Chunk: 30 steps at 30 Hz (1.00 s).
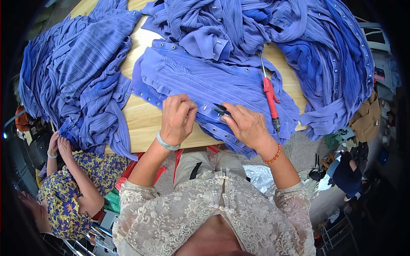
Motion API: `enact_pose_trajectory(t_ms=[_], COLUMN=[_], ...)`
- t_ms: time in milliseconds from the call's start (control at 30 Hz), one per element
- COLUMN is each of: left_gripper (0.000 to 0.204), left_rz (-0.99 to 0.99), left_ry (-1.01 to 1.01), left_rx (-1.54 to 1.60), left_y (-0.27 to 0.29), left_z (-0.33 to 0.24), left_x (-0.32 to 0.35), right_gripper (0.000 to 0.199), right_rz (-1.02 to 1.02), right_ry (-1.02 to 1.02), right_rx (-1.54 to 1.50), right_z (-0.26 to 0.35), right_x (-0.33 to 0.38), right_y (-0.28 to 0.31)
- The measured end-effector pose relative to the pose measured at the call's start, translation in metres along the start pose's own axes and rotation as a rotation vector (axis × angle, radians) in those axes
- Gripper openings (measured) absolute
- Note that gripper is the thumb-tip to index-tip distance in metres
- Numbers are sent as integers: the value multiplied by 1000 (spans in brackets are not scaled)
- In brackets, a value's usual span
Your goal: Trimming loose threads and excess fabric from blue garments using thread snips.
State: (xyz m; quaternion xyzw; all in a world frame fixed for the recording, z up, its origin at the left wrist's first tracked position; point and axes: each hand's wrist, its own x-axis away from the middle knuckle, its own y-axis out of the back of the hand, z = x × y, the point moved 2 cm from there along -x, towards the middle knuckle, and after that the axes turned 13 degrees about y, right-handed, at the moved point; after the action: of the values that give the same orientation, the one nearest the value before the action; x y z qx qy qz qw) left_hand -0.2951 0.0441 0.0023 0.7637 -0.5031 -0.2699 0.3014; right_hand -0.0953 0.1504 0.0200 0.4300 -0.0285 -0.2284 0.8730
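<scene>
A blue-violet pleated garment lies on the wooden table in front of me, with metal eyelets and small pale pins or hooks along its edges. Above its near edge, my left hand is closed in a pinch; what the fingertips hold, if anything, is too small to make out. My right hand grips small black snips, their two pointed tips apart and facing the left hand. Just right of that hand, a red-handled tool with a thin metal rod and a dark cord end rests on the cloth.
More blue-violet garments are heaped at the left, at the far middle and at the right. Bare wood of the table shows between them. At the left, a co-worker in a floral dress handles the left heap's edge.
</scene>
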Motion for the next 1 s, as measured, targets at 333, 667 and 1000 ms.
enact_pose_trajectory(t_ms=[333, 667, 1000], left_gripper=[26, 21, 18], left_rz=[100, 89, -77], left_ry=[-172, -25, 116], left_rx=[-285, -24, -13], left_y=[-13, -10, 10], left_z=[1, 8, 10], left_x=[-8, -12, 3], right_gripper=[34, 33, 33], right_rz=[-13, -3, 12], right_ry=[-24, -32, -35], right_rx=[27, 8, -10], right_z=[-5, -3, -4], right_x=[4, 5, 6], right_y=[5, 3, 3])
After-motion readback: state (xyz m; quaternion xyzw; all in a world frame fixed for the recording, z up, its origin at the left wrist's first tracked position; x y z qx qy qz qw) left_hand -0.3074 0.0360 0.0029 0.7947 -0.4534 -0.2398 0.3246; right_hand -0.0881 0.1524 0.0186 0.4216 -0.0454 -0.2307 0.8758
